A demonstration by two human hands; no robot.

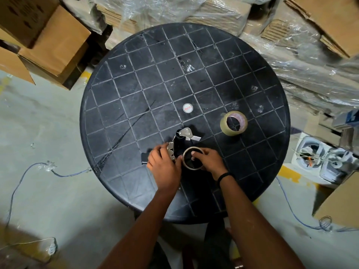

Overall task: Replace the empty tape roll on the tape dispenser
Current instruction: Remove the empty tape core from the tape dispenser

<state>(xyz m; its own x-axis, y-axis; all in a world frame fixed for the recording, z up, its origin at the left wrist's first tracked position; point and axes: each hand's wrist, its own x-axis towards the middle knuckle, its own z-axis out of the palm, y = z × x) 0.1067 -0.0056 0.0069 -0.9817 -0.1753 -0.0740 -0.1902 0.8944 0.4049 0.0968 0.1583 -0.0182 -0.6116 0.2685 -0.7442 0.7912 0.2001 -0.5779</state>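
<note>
Gripping the dispenser (175,150) from the left, the left hand (165,167) is curling its fingers over the metal side plate, the grip clenched on the tool. The right hand (208,162) is holding the empty core (192,160), which is sitting on the dispenser's hub; its fingers are wrapping the core's right rim and a fingertip is dipping into the hole. A dark band (224,176) is circling the right wrist. The dispenser is lying on its side on the round black worktop (136,94), near the front edge, its black handle (144,159) sticking out past the left hand and its metal flap (187,133) pointing away from the person.

The full roll (233,123) is standing on its flat side, well apart to the right and further back. A small white cap (187,108) is lying near the worktop's middle. The far half of the worktop is lying open; its grid of pale grooves is looking scuffed and streaked.

Cardboard boxes (48,39) and plastic-wrapped stacks (291,61) are crowding the back and right. A blue cable (25,177) is trailing over the grey floor (48,133) on the left.
</note>
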